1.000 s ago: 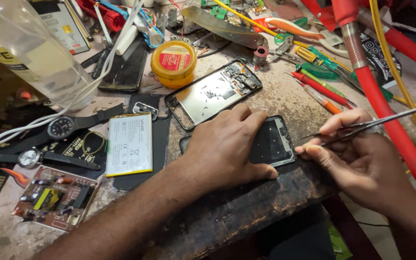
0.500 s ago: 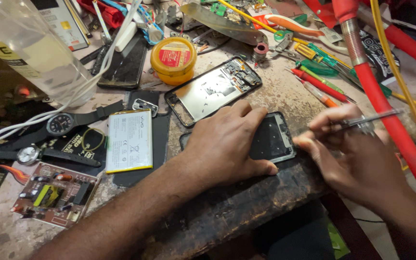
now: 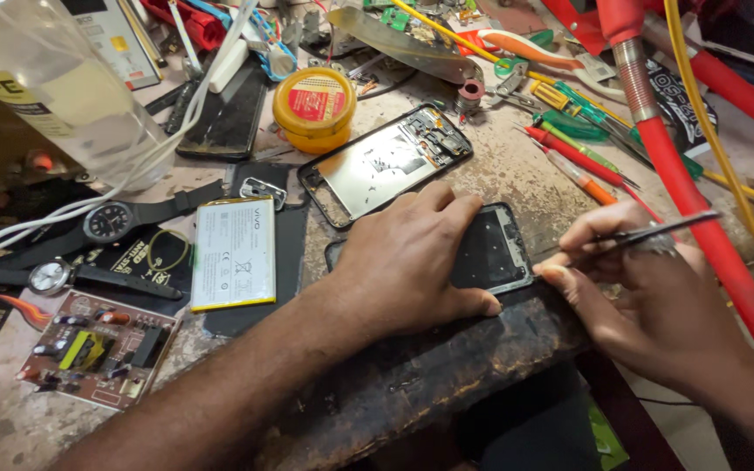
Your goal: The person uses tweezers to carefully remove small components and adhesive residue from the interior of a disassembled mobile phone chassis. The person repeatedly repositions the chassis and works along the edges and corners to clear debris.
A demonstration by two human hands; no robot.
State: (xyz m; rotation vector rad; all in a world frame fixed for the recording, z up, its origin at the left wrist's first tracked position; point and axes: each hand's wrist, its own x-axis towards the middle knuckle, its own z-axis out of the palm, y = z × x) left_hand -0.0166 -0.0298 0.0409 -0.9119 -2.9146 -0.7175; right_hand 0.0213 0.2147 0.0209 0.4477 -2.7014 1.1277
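My left hand (image 3: 412,262) lies flat on a black phone body (image 3: 489,253) near the front edge of the workbench (image 3: 517,174) and presses it down. My right hand (image 3: 639,296) is at the phone's right edge and pinches thin metal tweezers (image 3: 656,231), whose tip sits at the phone's side. Just behind the hands lies an opened phone frame (image 3: 386,161) with a silvery inner plate.
A white phone battery (image 3: 233,253) lies left of my hand, with a circuit board (image 3: 98,349) and two wristwatches (image 3: 111,220) further left. A yellow round tin (image 3: 314,109), screwdrivers (image 3: 582,157), a red hose (image 3: 700,227) and a clear bottle (image 3: 54,87) crowd the back.
My right hand has shifted slightly, bringing the tweezers lower against the phone's right edge. My left hand stays pressed on the phone.
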